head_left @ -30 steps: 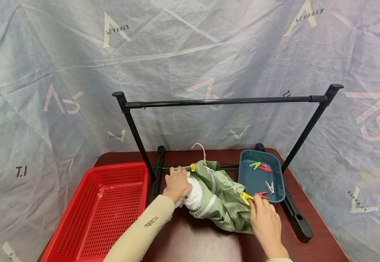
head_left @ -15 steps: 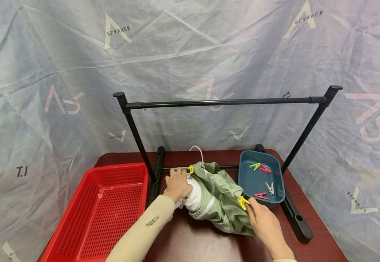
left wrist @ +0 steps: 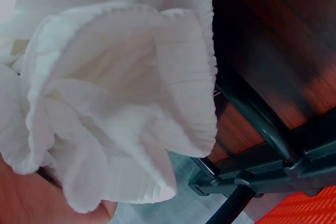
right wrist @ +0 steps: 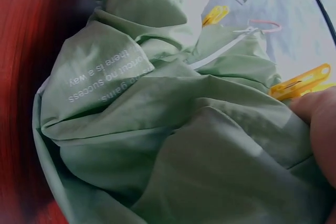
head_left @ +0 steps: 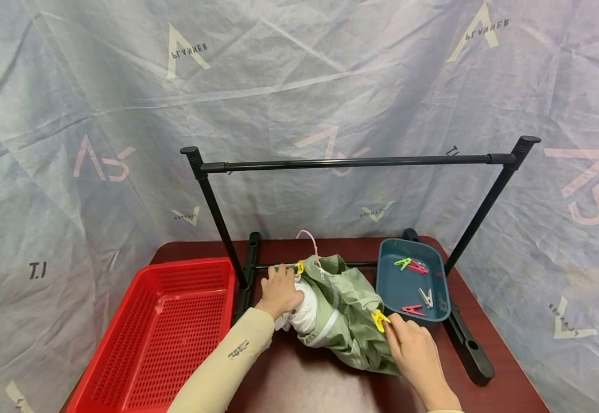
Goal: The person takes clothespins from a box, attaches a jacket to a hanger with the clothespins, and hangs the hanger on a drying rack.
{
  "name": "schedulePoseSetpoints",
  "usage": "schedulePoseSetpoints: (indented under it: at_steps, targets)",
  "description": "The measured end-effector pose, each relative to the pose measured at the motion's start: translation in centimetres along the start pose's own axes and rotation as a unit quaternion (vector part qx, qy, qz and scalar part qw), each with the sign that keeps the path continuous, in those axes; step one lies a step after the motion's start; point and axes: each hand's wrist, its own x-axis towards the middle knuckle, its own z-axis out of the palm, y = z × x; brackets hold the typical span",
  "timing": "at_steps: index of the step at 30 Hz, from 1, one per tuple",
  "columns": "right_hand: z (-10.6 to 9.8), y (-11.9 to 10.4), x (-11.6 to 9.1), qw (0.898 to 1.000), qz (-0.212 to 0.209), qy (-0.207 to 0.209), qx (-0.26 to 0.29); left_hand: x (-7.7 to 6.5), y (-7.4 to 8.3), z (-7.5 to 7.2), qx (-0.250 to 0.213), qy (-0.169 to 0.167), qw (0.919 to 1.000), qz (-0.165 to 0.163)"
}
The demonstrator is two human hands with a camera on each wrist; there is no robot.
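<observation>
A light green jacket [head_left: 353, 315] with white trim and white printed lettering lies bunched on the table, a pink hanger hook [head_left: 308, 236] rising from its top. My left hand [head_left: 279, 291] grips the jacket's left end by a bunched white part [head_left: 307, 308], whose gathered edge [left wrist: 191, 87] fills much of the left wrist view. Beside that hand, one yellow clothespin [head_left: 300, 267] is clipped near the hook. At the jacket's right side, my right hand [head_left: 417, 350] pinches another yellow clothespin [right wrist: 302, 82], whose tip meets the green fabric. The hanger's body is hidden under the cloth.
A black rack stands over the table, its top bar [head_left: 356, 163] above the jacket. To the left sits a red perforated basket [head_left: 147, 344]. On the right, a blue tray [head_left: 400, 287] holds several clothespins, beside the rack's black foot [head_left: 467, 350].
My right hand has shifted slightly left and down with the yellow clothespin, uncovering a pink clothespin in the tray. The hanger hook has tilted left. My left hand has stayed in place.
</observation>
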Motion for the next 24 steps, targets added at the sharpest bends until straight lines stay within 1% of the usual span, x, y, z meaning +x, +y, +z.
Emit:
schedulePoseSetpoints:
  at_steps: [4, 8, 10, 15, 24]
  targets:
    - [0.44, 0.08, 0.03, 0.998, -0.029, 0.045, -0.016, -0.07, 0.08, -0.27, -0.006, -0.004, 1.0000, 0.000]
    - [0.70, 0.00, 0.09, 0.996, -0.037, 0.069, -0.030, -0.14, 0.12, -0.41, -0.010, -0.006, 0.9999, -0.001]
    - [0.72, -0.07, 0.12, 0.996, -0.037, 0.077, -0.033, -0.13, 0.09, -0.36, -0.008, -0.004, 1.0000, 0.001]
    - [0.72, -0.29, 0.15, 0.995, -0.034, 0.089, -0.037, -0.04, -0.06, -0.12, -0.008, 0.013, 0.9999, 0.008]
    - [0.94, -0.52, -0.24, 0.994, -0.019, 0.102, -0.038, -0.12, -0.30, 0.14, -0.014, 0.033, 0.9992, 0.017]
